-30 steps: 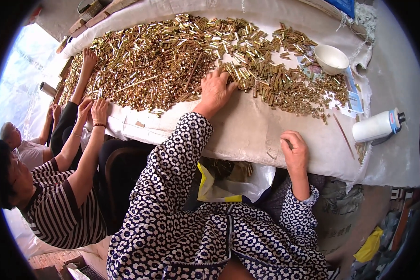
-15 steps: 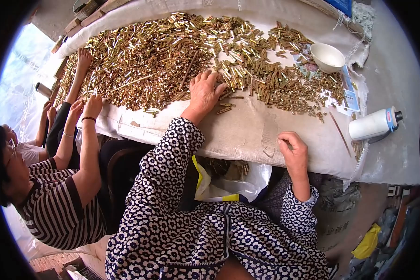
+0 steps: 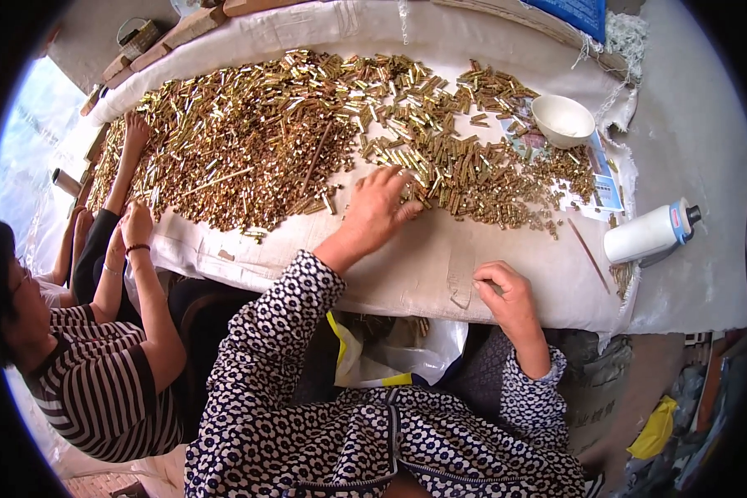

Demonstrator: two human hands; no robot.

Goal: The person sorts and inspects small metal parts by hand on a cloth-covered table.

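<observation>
My left hand is over the near edge of a wide pile of small brass-coloured metal pieces. Its thumb stands apart from the fingers, which reach toward the pieces; the fingertips are partly hidden. Many pieces are short slim strips or tubes, too small to name surely. Over the front edge of the cloth-covered table, my right hand is closed, thumb against curled fingers. What it pinches, if anything, cannot be made out. Below, an open white and yellow plastic bag holds similar pieces.
A white bowl and a white bottle stand to the right, near a thin stick. More sticks lie across the pile. At my left, a person in a striped shirt holds both hands together near the table edge.
The view has shifted slightly. My left hand has drawn nearer and to the right along the pile's edge. My right hand stays almost in place, while the neighbour's hands have come together.
</observation>
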